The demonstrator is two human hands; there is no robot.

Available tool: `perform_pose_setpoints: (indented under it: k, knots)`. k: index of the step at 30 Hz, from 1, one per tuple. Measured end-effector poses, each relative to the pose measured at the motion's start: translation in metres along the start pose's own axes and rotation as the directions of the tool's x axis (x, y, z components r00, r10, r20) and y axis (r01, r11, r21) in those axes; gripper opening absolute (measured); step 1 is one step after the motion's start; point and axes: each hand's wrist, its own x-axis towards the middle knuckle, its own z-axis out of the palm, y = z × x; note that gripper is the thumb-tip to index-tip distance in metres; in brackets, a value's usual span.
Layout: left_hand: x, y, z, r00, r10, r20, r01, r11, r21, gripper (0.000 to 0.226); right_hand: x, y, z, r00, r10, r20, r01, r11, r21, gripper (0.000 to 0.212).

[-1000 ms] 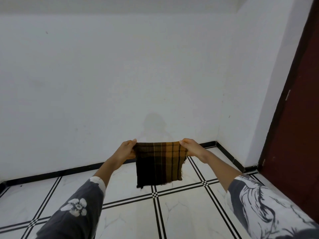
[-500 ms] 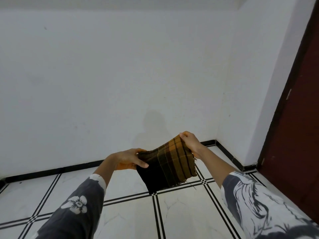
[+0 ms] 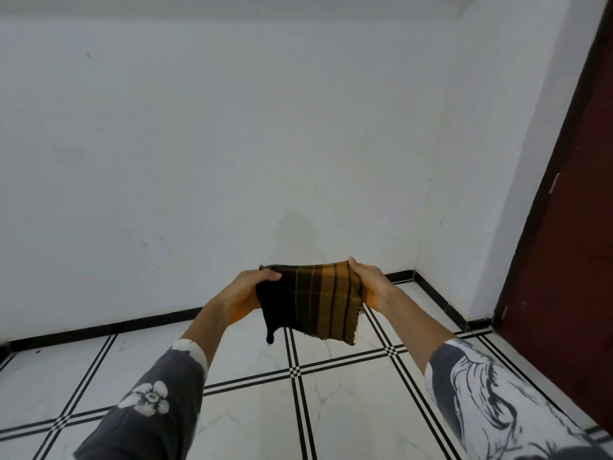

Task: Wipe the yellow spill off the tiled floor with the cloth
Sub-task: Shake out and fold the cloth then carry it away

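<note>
White-tiled floor (image 3: 348, 410) showed no spill; left hand (image 3: 245, 293) and right hand (image 3: 371, 287) each gripped the plaid cloth (image 3: 315, 303) above it, likely folding a pad.

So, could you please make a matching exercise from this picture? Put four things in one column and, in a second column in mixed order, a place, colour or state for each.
Column one:
1. cloth
2. left hand
3. right hand
4. door

Column two:
A. dark red, at the right edge of the view
B. grips the black side of the cloth
C. checked black and orange, held in the air between both hands
D. grips the orange side of the cloth

Pairs: 1-C, 2-B, 3-D, 4-A
</note>
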Motion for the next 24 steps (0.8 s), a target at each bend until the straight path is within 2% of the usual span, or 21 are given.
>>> perform_pose_setpoints:
  k: [3,7,9,12,16,18,20,22,24]
  knots:
    - [0.001,0.006,0.014,0.997,-0.019,-0.072,0.001,0.972,-0.235,0.017,-0.006,0.005,0.005,0.990,0.104,0.095,-0.117,0.982,0.149,0.053]
    - [0.002,0.015,0.026,0.992,-0.060,-0.110,0.022,0.947,-0.319,0.018,-0.007,0.032,0.007,0.944,0.226,0.242,-0.273,0.944,0.183,0.076]
    - [0.003,0.017,0.031,0.984,-0.089,-0.153,0.034,0.943,-0.332,0.018,-0.010,0.045,0.008,0.919,0.284,0.274,-0.336,0.927,0.167,0.074]
    - [0.006,0.017,0.034,0.975,-0.098,-0.197,0.021,0.933,-0.360,0.012,-0.016,0.055,0.011,0.893,0.310,0.328,-0.368,0.921,0.131,0.060]
    - [0.011,0.013,0.030,0.964,-0.135,-0.229,0.028,0.908,-0.418,0.010,-0.017,0.056,0.016,0.894,0.268,0.359,-0.278,0.960,-0.025,0.046]
    - [0.012,0.010,0.025,0.958,-0.146,-0.248,0.022,0.896,-0.444,0.017,-0.016,0.054,0.018,0.920,0.226,0.322,-0.207,0.974,-0.092,0.048]
    - [0.013,0.009,0.018,0.947,-0.152,-0.282,0.013,0.898,-0.440,0.027,-0.012,0.052,0.017,0.960,0.153,0.234,-0.136,0.987,-0.085,0.048]
    - [0.012,0.009,0.010,0.935,-0.168,-0.311,0.042,0.926,-0.375,0.033,-0.008,0.046,0.013,0.990,0.077,0.117,-0.070,0.995,-0.067,0.046]
    - [0.010,0.008,0.001,0.919,-0.180,-0.350,0.114,0.973,-0.202,0.041,-0.005,0.039,0.008,1.000,0.014,0.020,-0.011,0.994,-0.110,0.041]
